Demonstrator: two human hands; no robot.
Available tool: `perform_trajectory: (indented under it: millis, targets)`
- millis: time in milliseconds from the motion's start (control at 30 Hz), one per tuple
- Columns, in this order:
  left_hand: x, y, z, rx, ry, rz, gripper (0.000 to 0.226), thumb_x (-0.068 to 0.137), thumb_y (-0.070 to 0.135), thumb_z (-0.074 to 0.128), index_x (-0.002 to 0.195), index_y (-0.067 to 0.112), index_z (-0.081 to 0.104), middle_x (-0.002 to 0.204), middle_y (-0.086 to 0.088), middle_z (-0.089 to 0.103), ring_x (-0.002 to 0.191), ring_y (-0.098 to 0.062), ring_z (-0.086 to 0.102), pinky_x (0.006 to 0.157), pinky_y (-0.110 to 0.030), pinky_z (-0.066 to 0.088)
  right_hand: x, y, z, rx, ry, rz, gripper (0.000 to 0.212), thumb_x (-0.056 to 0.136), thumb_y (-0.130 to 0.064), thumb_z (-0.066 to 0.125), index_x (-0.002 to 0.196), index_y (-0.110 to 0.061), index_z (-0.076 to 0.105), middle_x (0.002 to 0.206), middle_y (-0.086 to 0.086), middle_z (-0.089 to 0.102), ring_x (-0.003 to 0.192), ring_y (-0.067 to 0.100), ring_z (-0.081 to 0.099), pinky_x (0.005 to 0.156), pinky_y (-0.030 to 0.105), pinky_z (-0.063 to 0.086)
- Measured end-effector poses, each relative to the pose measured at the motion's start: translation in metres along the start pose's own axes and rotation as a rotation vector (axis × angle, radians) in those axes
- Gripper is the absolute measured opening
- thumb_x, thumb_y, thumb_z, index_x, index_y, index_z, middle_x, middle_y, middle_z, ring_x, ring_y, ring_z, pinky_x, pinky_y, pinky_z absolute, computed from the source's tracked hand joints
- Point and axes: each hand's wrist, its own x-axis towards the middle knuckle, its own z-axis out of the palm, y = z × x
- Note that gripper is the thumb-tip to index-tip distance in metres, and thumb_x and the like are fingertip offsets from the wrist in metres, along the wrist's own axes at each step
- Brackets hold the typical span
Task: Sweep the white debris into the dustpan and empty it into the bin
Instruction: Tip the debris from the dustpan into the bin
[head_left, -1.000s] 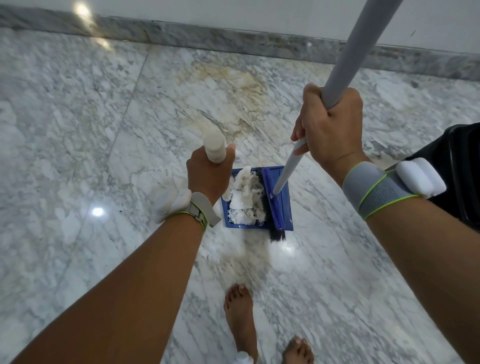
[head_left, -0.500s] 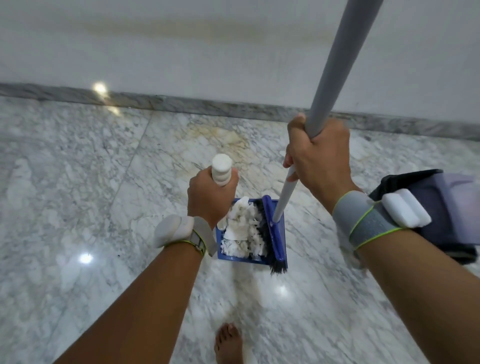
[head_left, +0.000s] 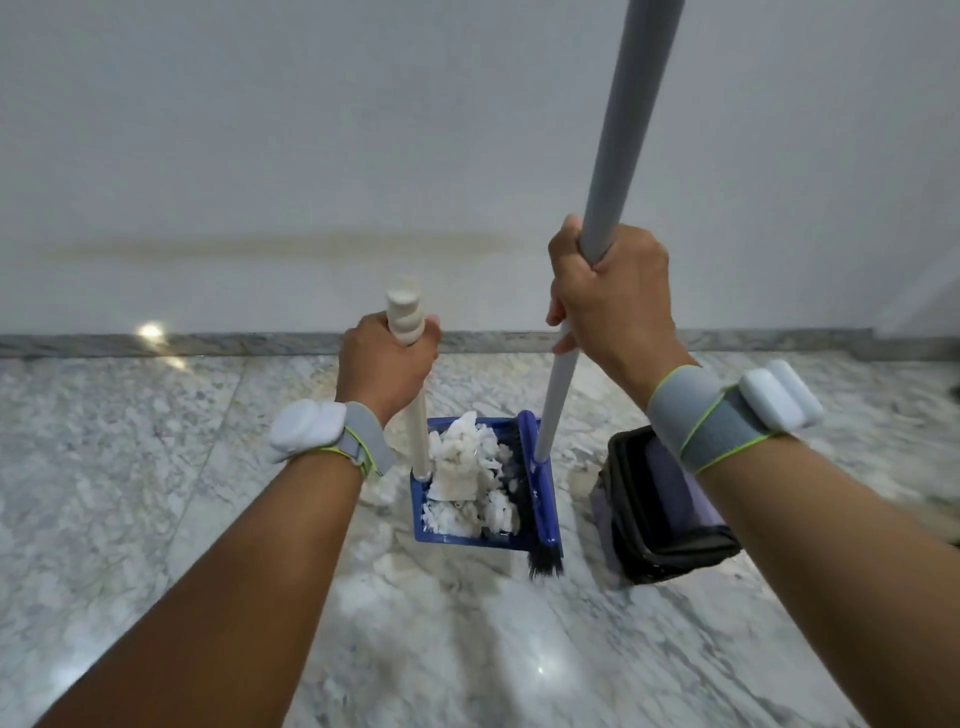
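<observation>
A blue dustpan (head_left: 470, 538) sits on the marble floor, heaped with white debris (head_left: 470, 475). My left hand (head_left: 387, 364) grips its upright cream handle (head_left: 407, 312) near the top. My right hand (head_left: 610, 301) is closed around the grey broom pole (head_left: 626, 130). The blue broom head (head_left: 543, 499) with black bristles rests against the dustpan's right edge. A dark bin (head_left: 670, 525) with a purple liner stands just right of the dustpan, partly behind my right wrist.
A white wall (head_left: 311, 156) with a marble skirting (head_left: 156, 344) runs across the back. A few white bits (head_left: 376, 493) lie on the floor left of the dustpan. Marble floor (head_left: 130, 493) stretches to the left and in front.
The view has tilted up, showing more wall. The bin has come fully into view beside the dustpan. Both hands keep their grips; my feet have dropped out of view.
</observation>
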Motion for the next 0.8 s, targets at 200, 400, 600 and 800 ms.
perform_trajectory:
  millis: [200,400,600,800]
  targets:
    - [-0.010,0.096,0.046,0.079,-0.006,0.040,0.036,0.085,0.047,0.061,0.076,0.014,0.073,0.065,0.011,0.066,0.071,-0.019,0.065,0.073,-0.028,0.049,0.038,-0.007,-0.099,0.067,0.001,0.030,0.039,0.101,-0.029,0.052,0.067,-0.011,0.051,0.055,0.016,0.057,0.038,0.016,0.057,0.036,0.028,0.052]
    - [-0.037,0.163,0.108,0.098,-0.005,0.036,0.036,0.087,0.043,0.060,0.079,0.010,0.071,0.069,0.003,0.071,0.075,-0.024,0.066,0.073,-0.030,0.048,0.060,0.013,-0.179,0.116,0.015,0.038,0.038,0.101,-0.031,0.052,0.067,-0.013,0.050,0.053,0.013,0.055,0.042,0.022,0.060,0.037,0.032,0.053]
    - [-0.055,0.199,0.149,0.056,-0.004,0.004,0.042,0.079,0.050,0.059,0.073,0.009,0.070,0.070,-0.006,0.072,0.072,-0.028,0.067,0.073,-0.034,0.053,0.072,0.034,-0.220,0.050,0.022,0.010,0.039,0.102,-0.030,0.051,0.067,-0.013,0.050,0.059,0.022,0.063,0.041,0.021,0.063,0.036,0.033,0.055]
    - [-0.068,0.221,0.176,0.079,-0.039,0.052,0.037,0.081,0.047,0.057,0.073,0.013,0.069,0.066,-0.001,0.072,0.070,-0.021,0.069,0.075,-0.030,0.054,0.077,0.046,-0.236,0.042,0.043,0.013,0.039,0.100,-0.029,0.052,0.063,-0.016,0.047,0.055,0.015,0.060,0.038,0.018,0.062,0.034,0.031,0.052]
